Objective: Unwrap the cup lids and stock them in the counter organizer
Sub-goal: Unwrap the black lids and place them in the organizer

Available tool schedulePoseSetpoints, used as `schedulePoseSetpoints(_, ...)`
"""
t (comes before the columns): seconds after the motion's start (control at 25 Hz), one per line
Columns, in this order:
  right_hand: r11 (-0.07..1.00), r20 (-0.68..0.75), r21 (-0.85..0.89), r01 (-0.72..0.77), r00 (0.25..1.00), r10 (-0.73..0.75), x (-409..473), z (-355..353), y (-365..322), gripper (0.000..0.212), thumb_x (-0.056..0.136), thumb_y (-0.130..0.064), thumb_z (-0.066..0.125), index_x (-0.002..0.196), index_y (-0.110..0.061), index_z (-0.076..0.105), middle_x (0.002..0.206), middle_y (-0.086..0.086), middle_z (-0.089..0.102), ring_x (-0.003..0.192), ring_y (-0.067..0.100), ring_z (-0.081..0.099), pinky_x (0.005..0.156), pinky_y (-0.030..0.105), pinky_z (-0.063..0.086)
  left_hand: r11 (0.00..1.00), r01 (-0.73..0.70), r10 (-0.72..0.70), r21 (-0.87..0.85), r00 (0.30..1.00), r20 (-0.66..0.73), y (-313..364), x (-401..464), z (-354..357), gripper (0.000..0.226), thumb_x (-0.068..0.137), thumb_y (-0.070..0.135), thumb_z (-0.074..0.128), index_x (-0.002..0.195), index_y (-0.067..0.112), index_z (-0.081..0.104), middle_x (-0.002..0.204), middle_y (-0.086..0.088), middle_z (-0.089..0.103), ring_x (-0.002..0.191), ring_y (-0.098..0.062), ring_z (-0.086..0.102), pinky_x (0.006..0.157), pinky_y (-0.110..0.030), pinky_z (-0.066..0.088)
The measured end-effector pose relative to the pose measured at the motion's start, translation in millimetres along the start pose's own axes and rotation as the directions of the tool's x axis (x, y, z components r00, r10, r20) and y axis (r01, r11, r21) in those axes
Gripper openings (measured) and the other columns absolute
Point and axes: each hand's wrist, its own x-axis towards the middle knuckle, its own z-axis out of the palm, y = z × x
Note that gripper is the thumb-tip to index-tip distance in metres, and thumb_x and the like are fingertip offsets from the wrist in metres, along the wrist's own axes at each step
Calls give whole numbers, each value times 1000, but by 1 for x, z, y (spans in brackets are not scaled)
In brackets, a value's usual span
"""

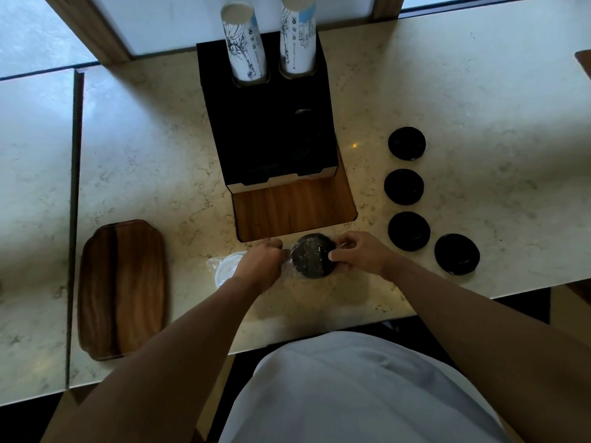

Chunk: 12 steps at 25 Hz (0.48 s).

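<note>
A black cup lid in clear plastic wrap [311, 259] lies on the marble counter just in front of the organizer's wooden base. My right hand [359, 252] pinches the wrap at the lid's right edge. My left hand [260, 262] is closed on the wrap at the lid's left side. Under my left wrist lies a white lid in clear wrap [225, 266]. The black counter organizer [268, 123] stands behind, with two stacks of paper cups [244, 43] in its top holes. Several bare black lids [406, 143] lie in a row to the right.
A wooden tray [123, 287] rests on the counter at the left. The organizer's wooden base [294, 209] juts toward me. The counter's front edge [319, 330] is close to my body, and a seam divides the counter at far left.
</note>
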Motion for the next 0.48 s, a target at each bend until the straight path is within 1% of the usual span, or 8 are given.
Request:
schedulePoseSetpoints(0.08, 999, -5, -50, 2, 1000, -2, 0, 0, 1, 31, 79, -27, 80, 101, -8, 70, 98, 10, 72, 82, 18, 66, 70, 31, 54, 1000, 5, -5, -9, 1000, -11, 0, 0, 1, 23, 97, 9, 60, 116, 9, 74, 97, -10, 64, 93, -25, 59, 75, -32, 48)
schedulePoseSetpoints(0.16, 998, 13, -55, -12, 1000, 13, 0, -2, 1, 25, 79, -25, 79, 92, -6, 69, 87, 11, 72, 75, 18, 66, 69, 34, 54, 1000, 14, -14, -13, 1000, -12, 0, -2, 2, 23, 97, 10, 59, 115, 10, 74, 96, -10, 64, 93, -24, 59, 75, -31, 48)
schedulePoseSetpoints(0.24, 999, 23, -26, -25, 999, 26, -1, -5, 0, 17, 79, -21, 79, 86, -9, 69, 79, 9, 72, 69, 17, 67, 64, 30, 56, 1000, 17, -17, -8, 1000, -11, 1, -2, 3, 23, 98, 10, 58, 115, 10, 74, 97, -10, 64, 93, -25, 59, 77, -33, 51)
schedulePoseSetpoints(0.36, 1000, 25, 1, -16, 1000, 16, -2, -6, 2, 11, 79, -20, 78, 83, -13, 69, 74, 5, 75, 66, 15, 70, 62, 28, 57, 1000, 18, -18, -12, 1000, -11, -1, 0, 4, 24, 98, 9, 58, 115, 10, 74, 96, -10, 64, 92, -25, 60, 76, -33, 51)
schedulePoseSetpoints(0.48, 1000, 33, 15, -7, 999, 7, -1, -7, 5, 9, 82, -20, 76, 86, -13, 71, 73, 1, 75, 67, 13, 70, 64, 27, 56, 1000, 26, -26, -4, 1000, -2, -2, 0, 4, 27, 99, 9, 56, 119, 12, 73, 96, -10, 63, 93, -25, 60, 77, -34, 52)
